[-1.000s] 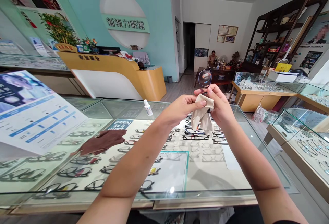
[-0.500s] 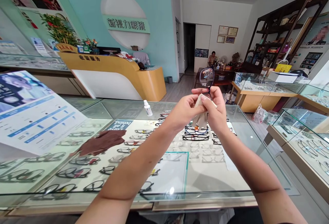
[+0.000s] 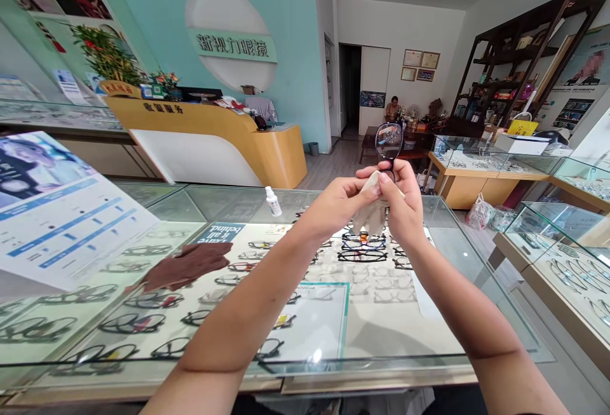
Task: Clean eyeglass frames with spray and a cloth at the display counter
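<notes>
Both of my hands are raised together above the glass display case [image 3: 381,339]. A pair of dark-rimmed eyeglasses [image 3: 389,142] is held on end between them, one lens standing up above the fingers. My left hand [image 3: 344,204] pinches a cream cleaning cloth [image 3: 369,215] against the lower lens, which is mostly covered. My right hand [image 3: 405,205] is closed around the lower part of the eyeglasses, its thumb pressing on the cloth. The loose end of the cloth hangs beneath the hands.
On the case top stand a white spray bottle [image 3: 273,201] and a folded card display [image 3: 67,211], with a brown cloth [image 3: 188,265] lying between. Rows of spectacle frames [image 3: 363,255] show through the glass. A person [image 3: 393,108] sits far back. Another case [image 3: 562,262] is at right.
The eyeglasses have shifted slightly to the right and turned a little. My right hand moved slightly right with them, while both hands keep their hold on the cloth and eyeglasses.
</notes>
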Demonstrator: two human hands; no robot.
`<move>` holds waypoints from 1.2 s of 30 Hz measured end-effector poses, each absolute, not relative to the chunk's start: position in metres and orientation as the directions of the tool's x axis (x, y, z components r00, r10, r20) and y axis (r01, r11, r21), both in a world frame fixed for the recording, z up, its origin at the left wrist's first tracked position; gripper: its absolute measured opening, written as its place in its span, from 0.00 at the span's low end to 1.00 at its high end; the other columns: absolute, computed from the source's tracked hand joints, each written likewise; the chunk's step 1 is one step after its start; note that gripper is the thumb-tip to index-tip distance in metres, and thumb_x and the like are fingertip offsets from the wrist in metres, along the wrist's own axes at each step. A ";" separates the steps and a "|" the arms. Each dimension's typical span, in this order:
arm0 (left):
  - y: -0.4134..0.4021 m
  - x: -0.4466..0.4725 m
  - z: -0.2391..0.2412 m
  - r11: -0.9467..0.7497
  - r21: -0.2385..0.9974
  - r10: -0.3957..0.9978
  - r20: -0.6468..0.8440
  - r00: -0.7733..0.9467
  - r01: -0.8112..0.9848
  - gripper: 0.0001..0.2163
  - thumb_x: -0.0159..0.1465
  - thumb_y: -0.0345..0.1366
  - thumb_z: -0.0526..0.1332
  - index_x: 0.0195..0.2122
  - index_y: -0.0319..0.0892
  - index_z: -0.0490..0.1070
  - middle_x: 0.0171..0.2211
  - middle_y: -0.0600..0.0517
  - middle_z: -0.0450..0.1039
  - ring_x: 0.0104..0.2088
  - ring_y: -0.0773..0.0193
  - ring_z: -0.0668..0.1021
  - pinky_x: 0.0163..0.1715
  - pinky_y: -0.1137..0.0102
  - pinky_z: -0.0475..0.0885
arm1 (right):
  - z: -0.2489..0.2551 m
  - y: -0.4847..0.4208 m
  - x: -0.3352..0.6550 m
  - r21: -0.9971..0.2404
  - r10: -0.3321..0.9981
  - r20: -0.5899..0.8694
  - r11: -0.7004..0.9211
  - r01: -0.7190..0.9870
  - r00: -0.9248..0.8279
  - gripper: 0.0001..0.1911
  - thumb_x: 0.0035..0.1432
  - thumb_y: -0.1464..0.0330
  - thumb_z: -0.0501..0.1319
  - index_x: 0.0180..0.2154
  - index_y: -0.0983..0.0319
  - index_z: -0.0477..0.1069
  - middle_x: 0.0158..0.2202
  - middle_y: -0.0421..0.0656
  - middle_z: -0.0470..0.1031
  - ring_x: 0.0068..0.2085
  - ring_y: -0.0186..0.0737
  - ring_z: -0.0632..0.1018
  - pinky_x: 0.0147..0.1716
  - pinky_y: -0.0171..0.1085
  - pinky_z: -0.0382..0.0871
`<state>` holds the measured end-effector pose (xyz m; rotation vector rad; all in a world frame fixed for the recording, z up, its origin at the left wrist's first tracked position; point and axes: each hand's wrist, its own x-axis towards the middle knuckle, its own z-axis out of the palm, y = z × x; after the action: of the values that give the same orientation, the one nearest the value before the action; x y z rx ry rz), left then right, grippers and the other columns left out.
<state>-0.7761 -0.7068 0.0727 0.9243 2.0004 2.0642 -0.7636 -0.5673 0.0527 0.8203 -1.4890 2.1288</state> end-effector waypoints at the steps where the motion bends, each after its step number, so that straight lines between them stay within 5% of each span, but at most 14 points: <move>1: -0.706 -0.777 0.072 -0.138 0.940 0.465 0.340 -0.818 0.312 0.30 0.52 0.65 0.77 0.30 0.38 0.80 0.29 0.51 0.76 0.28 0.67 0.73 0.27 0.73 0.68 | 0.053 -0.566 -0.763 -0.700 -0.007 0.664 -0.355 -0.619 -0.748 0.22 0.64 0.48 0.69 0.46 0.55 0.66 0.44 0.44 0.84 0.50 0.46 0.85 0.53 0.47 0.80; 8: -0.696 -0.774 0.071 -0.334 0.907 0.329 0.369 -0.869 0.258 0.29 0.44 0.52 0.85 0.41 0.40 0.83 0.38 0.52 0.81 0.34 0.66 0.79 0.35 0.73 0.73 | 0.059 -0.562 -0.766 -0.734 -0.002 0.573 -0.446 -0.512 -0.820 0.21 0.61 0.47 0.70 0.42 0.55 0.70 0.46 0.43 0.85 0.54 0.49 0.84 0.51 0.46 0.82; 13: -0.697 -0.773 0.071 -0.388 0.910 0.386 0.306 -0.870 0.147 0.33 0.44 0.48 0.85 0.49 0.42 0.80 0.32 0.56 0.79 0.29 0.68 0.77 0.32 0.74 0.73 | 0.063 -0.559 -0.766 -0.743 -0.083 0.547 -0.507 -0.438 -0.833 0.20 0.56 0.53 0.74 0.39 0.55 0.69 0.43 0.42 0.85 0.48 0.46 0.85 0.48 0.44 0.81; 24: -0.721 -0.775 0.083 0.032 0.980 0.500 0.153 -0.852 0.195 0.24 0.46 0.54 0.83 0.27 0.39 0.78 0.24 0.54 0.74 0.24 0.69 0.71 0.24 0.74 0.64 | 0.064 -0.558 -0.763 -0.804 -0.155 0.476 -0.474 -0.358 -0.865 0.18 0.53 0.56 0.76 0.36 0.57 0.72 0.41 0.40 0.84 0.44 0.40 0.83 0.46 0.39 0.78; 30: -0.723 -0.775 0.085 -0.066 0.975 0.564 0.212 -0.798 0.212 0.30 0.48 0.64 0.79 0.25 0.40 0.75 0.19 0.57 0.66 0.22 0.71 0.68 0.23 0.74 0.63 | 0.066 -0.555 -0.761 -0.806 -0.172 0.467 -0.486 -0.337 -0.867 0.18 0.53 0.56 0.77 0.37 0.56 0.74 0.42 0.40 0.84 0.44 0.39 0.83 0.46 0.38 0.78; 36: -0.712 -0.772 0.083 -0.154 0.969 0.509 0.247 -0.824 0.196 0.31 0.44 0.62 0.82 0.31 0.38 0.78 0.24 0.56 0.72 0.23 0.72 0.71 0.24 0.74 0.66 | 0.066 -0.552 -0.764 -0.796 -0.164 0.446 -0.523 -0.306 -0.880 0.17 0.53 0.57 0.77 0.37 0.57 0.75 0.44 0.41 0.84 0.45 0.40 0.83 0.45 0.37 0.78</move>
<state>-0.7719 -0.7122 0.0829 0.8077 1.8832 2.0801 -0.7643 -0.5519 0.0664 0.7388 -1.4889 2.5653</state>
